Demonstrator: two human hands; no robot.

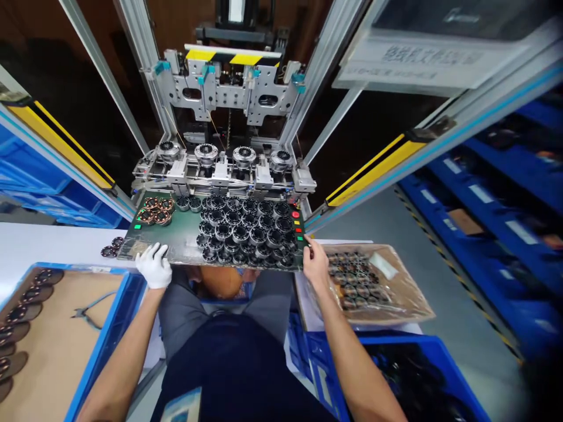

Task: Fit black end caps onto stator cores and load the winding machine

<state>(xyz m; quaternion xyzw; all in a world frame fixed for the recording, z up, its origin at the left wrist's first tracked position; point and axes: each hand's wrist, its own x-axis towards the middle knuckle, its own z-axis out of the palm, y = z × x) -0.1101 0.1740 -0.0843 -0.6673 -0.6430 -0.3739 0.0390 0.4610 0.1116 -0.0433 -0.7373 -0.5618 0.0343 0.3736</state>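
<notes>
My left hand (153, 266), in a white glove, rests on the front left edge of the green work plate (182, 240), its fingers spread and nothing seen in them. My bare right hand (315, 264) is at the plate's right edge, index finger stretched out beside a green button (300, 238); the other fingers are partly curled and hold nothing visible. Between the hands, stacked black-and-silver stator cores (240, 233) cover the plate's right half. Several copper-wound stators (156, 211) lie at its back left corner, near another green button (138, 227).
Behind the plate stands a machine with a row of round fixtures (206, 153) under a metal bracket (231, 88). A blue-rimmed tray (79, 269) with wound parts and pliers (90, 313) is at left. At right sits a carton (409, 293) of stators; below it is a blue bin (453, 369).
</notes>
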